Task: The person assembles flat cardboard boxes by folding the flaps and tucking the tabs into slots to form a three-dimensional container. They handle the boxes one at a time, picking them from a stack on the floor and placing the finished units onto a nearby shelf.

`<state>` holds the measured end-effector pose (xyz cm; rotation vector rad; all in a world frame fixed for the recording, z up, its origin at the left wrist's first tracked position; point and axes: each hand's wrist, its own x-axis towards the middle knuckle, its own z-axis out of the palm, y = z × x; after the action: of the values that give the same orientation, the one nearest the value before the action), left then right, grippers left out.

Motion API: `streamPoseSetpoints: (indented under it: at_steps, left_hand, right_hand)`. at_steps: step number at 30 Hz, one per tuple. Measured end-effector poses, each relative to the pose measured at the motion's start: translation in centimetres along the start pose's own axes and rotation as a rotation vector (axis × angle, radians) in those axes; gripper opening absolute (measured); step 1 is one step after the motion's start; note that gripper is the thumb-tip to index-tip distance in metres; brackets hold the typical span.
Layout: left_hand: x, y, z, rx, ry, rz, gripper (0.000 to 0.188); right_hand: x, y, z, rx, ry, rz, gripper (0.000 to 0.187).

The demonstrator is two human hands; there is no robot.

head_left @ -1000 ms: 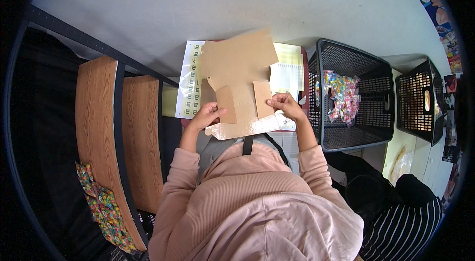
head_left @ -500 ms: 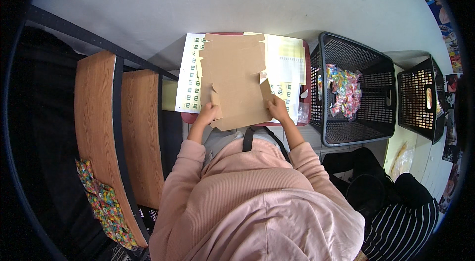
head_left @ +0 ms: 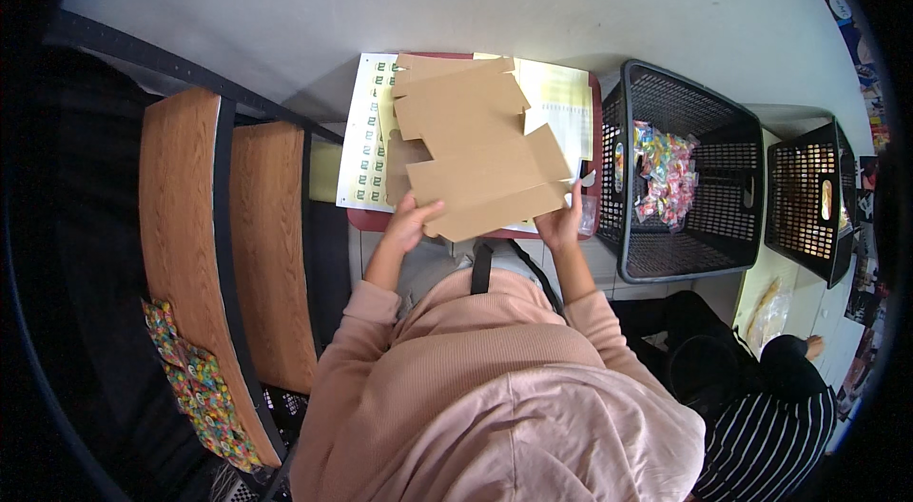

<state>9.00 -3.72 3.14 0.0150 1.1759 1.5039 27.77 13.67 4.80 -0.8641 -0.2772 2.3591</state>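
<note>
A flat brown cardboard box blank (head_left: 475, 145) with notched flaps lies tilted over the sheets on a red-edged table. My left hand (head_left: 407, 222) grips its near left corner, the thumb lying on top of the board. At the near right corner my right hand (head_left: 559, 220) holds the edge, fingers pointing up along the side. The side flaps stick out, and the right one stands at an angle. Beneath the blank are a white sheet with rows of dark printed marks (head_left: 365, 136) and a pale yellow sheet (head_left: 561, 88), both partly covered.
A black plastic basket (head_left: 728, 260) with wrapped candies (head_left: 666, 169) stands right of the red table edge (head_left: 596, 122). Farther right is a smaller basket (head_left: 804, 236). Wooden shelves (head_left: 181, 245) with colourful packets (head_left: 204, 397) are on the left. A person in striped clothing (head_left: 770, 450) sits at the lower right.
The blank has turned and now lies slanted, its flaps spread outward. Both hands have shifted their hold along its near edge. The other person's hand has come into view at the right.
</note>
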Motion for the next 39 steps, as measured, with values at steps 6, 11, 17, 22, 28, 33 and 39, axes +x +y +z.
streamPoseSetpoints:
  at_steps: [6,11,17,22,28,33,39]
  left_hand:
    - [-0.9,-0.9,5.9,0.010,-0.161,0.096,0.046]
    - [-2.8,0.2,7.0,0.365,-0.277,0.110,0.050]
    - [-6.5,3.6,8.2,0.660,-0.711,-0.043,0.038]
    - [-1.0,3.5,6.9,0.806,-0.457,0.012,0.054]
    - [5.9,-2.1,3.8,1.697,-0.137,0.451,0.114]
    - [6.1,-2.6,5.8,1.942,-0.074,0.303,0.135]
    - [7.7,-0.1,7.7,2.114,-0.071,0.213,0.140]
  right_hand:
    - [-3.0,0.8,0.2,-0.505,0.004,-0.122,0.044]
    - [-2.9,-3.2,3.7,-0.779,0.035,-0.115,0.033]
    - [2.0,-6.6,1.6,-1.325,0.065,-0.201,0.033]
    - [6.2,-5.8,-2.5,-1.697,0.061,-0.208,0.030]
    - [7.3,-4.1,-3.5,-1.802,0.097,-0.265,0.034]
    - [6.9,-3.9,-3.6,-1.827,0.130,-0.271,0.034]
    - [6.6,-3.6,-3.1,-1.827,0.112,-0.198,0.035]
